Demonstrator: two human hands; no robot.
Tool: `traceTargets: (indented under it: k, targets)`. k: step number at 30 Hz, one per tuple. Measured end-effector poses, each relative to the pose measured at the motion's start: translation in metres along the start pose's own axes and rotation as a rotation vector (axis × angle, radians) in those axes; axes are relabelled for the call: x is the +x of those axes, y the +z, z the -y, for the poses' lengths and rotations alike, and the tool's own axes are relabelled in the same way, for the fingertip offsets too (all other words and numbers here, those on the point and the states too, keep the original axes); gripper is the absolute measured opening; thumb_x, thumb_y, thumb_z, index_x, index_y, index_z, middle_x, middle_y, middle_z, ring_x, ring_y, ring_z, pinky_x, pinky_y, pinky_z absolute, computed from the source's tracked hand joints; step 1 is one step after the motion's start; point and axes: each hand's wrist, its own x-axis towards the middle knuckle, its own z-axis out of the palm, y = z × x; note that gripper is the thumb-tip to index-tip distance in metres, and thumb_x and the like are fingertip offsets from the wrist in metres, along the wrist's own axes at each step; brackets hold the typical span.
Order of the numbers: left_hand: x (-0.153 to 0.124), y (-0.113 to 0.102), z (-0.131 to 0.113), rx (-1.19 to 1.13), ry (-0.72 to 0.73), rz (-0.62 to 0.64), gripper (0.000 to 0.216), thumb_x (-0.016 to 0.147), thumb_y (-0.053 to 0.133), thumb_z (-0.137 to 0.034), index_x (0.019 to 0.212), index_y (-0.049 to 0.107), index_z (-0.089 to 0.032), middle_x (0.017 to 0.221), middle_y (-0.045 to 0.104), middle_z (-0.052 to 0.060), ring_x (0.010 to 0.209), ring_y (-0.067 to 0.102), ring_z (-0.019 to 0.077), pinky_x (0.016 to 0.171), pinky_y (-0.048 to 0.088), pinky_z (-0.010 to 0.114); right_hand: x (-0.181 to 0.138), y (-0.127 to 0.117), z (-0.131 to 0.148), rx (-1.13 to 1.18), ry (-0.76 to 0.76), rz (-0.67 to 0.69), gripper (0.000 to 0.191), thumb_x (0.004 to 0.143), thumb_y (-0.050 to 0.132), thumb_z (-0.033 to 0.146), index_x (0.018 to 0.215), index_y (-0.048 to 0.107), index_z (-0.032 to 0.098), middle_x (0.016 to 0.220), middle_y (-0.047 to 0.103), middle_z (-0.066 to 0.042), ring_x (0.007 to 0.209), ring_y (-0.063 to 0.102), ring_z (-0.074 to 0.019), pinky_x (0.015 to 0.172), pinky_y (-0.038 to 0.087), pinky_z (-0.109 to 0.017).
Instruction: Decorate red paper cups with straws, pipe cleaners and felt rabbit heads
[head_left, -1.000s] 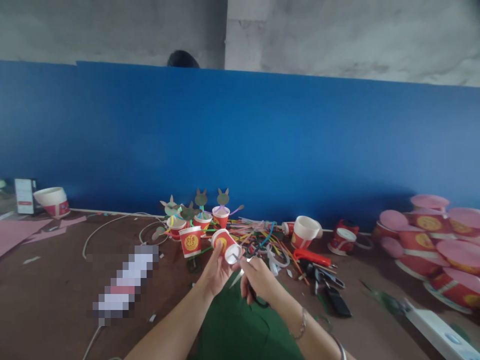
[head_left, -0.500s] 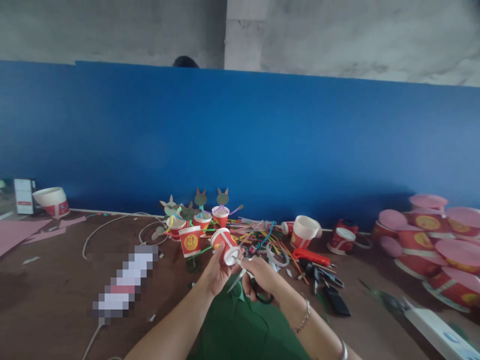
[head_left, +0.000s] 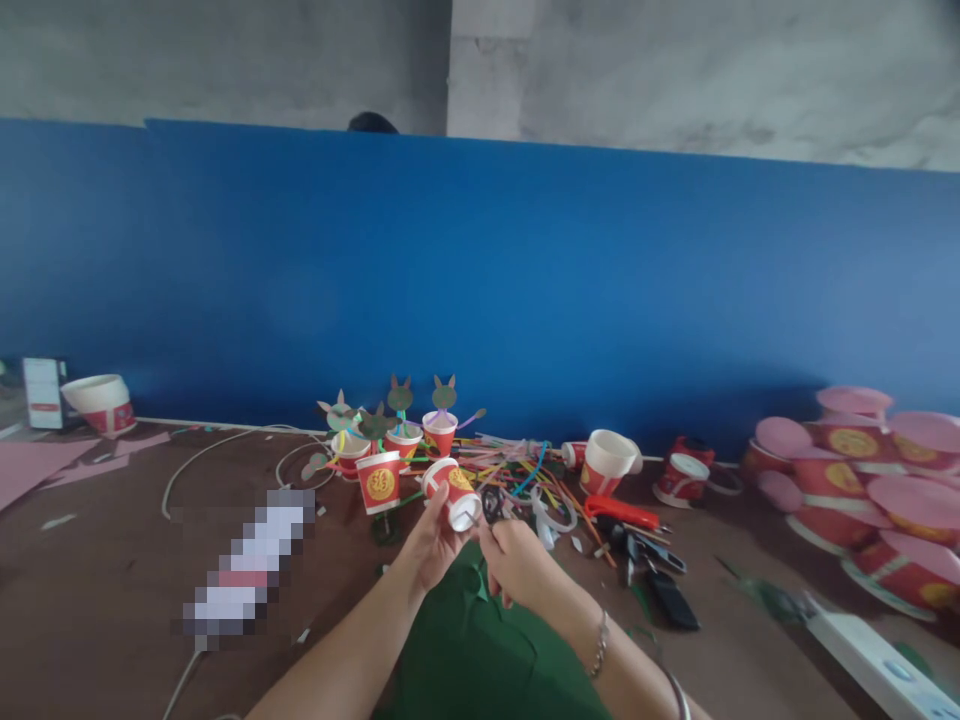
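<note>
Red-and-white paper cup with a gold emblem [head_left: 452,481]: tipped over in front of the wearer, above the counter, its white end, apparently the base, angled toward the right hand.
Left hand [head_left: 435,545]: grip clamped around the cup, thumb along its printed side.
Right hand [head_left: 517,555]: fingers closed, apparently on the black-handled metal scissors [head_left: 491,503], largely masked by the knuckles; a slim grey point meets the cup's white end.
What has changed: half a second ago the dark loops showed below the right hand; now they show above it, beside the cup, while the cup barely shifts. The scissors appear to have been turned, with work centred on that white end.
Cat-faced figures: just beyond the cup, flat grey paper heads [head_left: 444,396] with pointed ears rise from small cups on bright, thin stems; a tilted red cup [head_left: 379,482] stands in front.
Heap: slender coloured stems [head_left: 541,470], straight and curled, lie tangled near a glossy red plastic tool [head_left: 622,512].
Far right: red cups topped with smooth pink discs [head_left: 855,402] crowd together.
Setting: dark brown counter [head_left: 112,600], creased green fabric [head_left: 487,660] below the hands, flat blue partition [head_left: 480,270] behind, rough grey wall [head_left: 637,80] above.
</note>
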Motion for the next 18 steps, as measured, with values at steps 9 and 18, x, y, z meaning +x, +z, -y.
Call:
traceTargets:
  k: [9, 18]
  targets:
    - [-0.007, 0.005, -0.005, 0.020, -0.023, -0.019, 0.026, 0.087, 0.054, -0.033, 0.098, 0.064, -0.011, 0.095, 0.070, 0.010, 0.076, 0.067, 0.0163, 0.063, 0.052, 0.022, 0.003, -0.010, 0.010, 1.125, 0.357, 0.323, 0.027, 0.089, 0.033, 0.018, 0.081, 0.057, 0.010, 0.037, 0.041, 0.008, 0.026, 0.031, -0.0035, 0.031, 0.021, -0.013]
    - [-0.003, 0.002, -0.004, 0.000, -0.015, 0.056, 0.031, 0.087, 0.053, -0.037, 0.097, 0.063, -0.010, 0.086, 0.071, 0.010, 0.077, 0.067, 0.0190, 0.061, 0.051, 0.024, 0.007, 0.001, 0.002, 0.642, 0.135, 0.131, 0.032, 0.091, 0.032, 0.031, 0.082, 0.057, 0.012, 0.036, 0.051, 0.003, 0.024, 0.044, -0.0102, 0.027, 0.027, -0.017]
